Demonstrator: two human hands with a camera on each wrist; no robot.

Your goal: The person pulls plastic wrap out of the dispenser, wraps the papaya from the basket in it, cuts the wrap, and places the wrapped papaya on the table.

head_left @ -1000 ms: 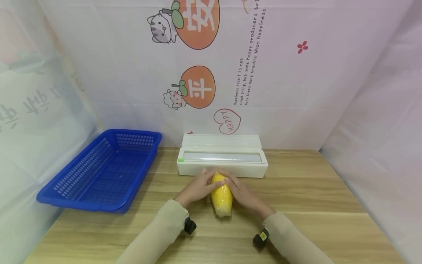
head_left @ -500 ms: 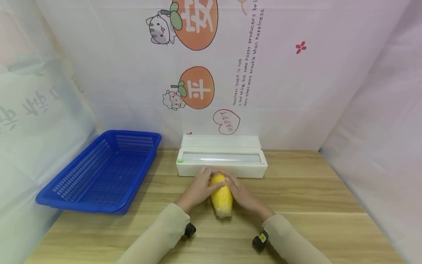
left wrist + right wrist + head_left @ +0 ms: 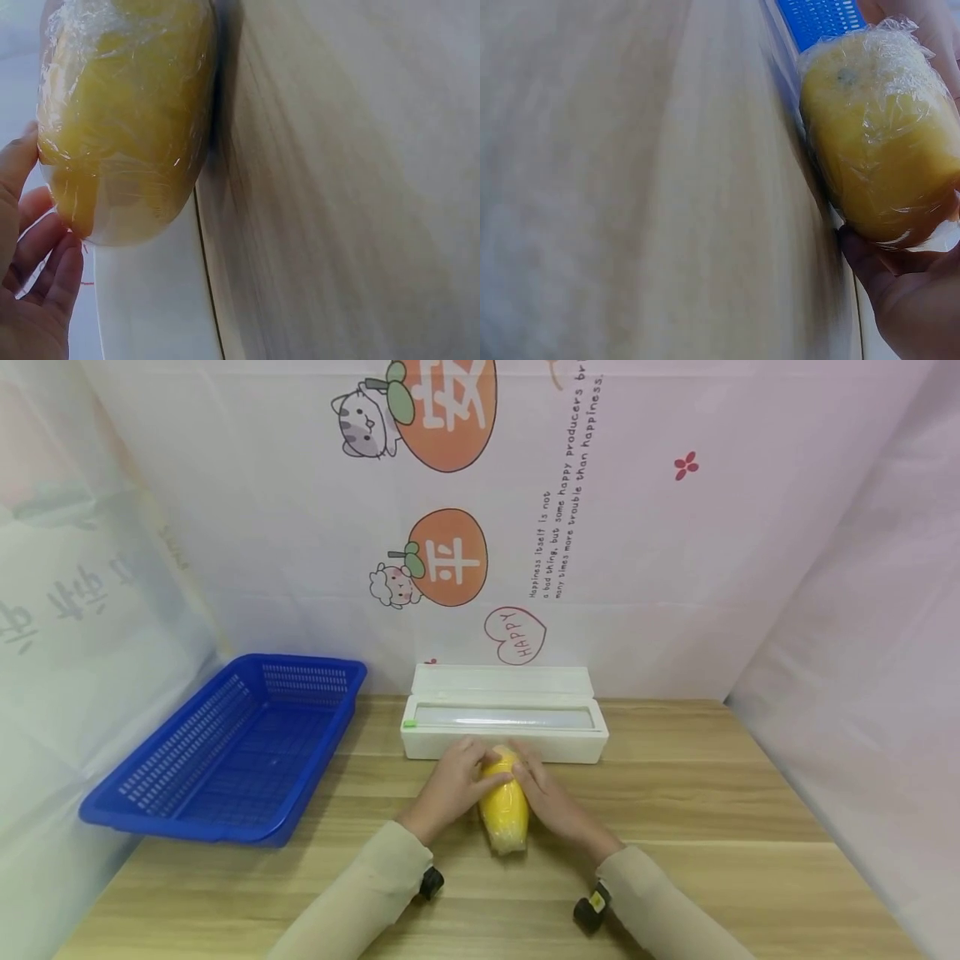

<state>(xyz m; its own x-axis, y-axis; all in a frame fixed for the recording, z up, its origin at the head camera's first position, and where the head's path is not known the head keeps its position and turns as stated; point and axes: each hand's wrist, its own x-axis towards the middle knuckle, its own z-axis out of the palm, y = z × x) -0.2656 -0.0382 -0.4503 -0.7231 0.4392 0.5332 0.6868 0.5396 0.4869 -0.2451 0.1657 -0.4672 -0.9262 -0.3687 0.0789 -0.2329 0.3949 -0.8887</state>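
A long, rounded yellow fruit [image 3: 505, 814], wrapped in clear cling film, lies on the wooden table with one end toward me. My left hand [image 3: 452, 783] holds its left side, the thumb across the top and the fingers at the far end. On the other side my right hand [image 3: 551, 797] grips it, fingers at the far end too. Wrinkled film [image 3: 127, 97] shows over the fruit in the left wrist view. A small grey spot marks the near end of the fruit [image 3: 881, 142] in the right wrist view. Some fingertips are hidden behind it.
Just beyond the hands stands a long white cling film box [image 3: 506, 747], its lid [image 3: 502, 681] raised and a green tab at its left end. A blue plastic basket [image 3: 300, 793] sits to the left. Printed white cloth [image 3: 637, 543] walls the table [image 3: 675, 810] at the back and sides.
The fingertips at the fruit's far end have moved apart, baring more of its yellow end. Both hands stay on the fruit, which remains in nearly the same place.
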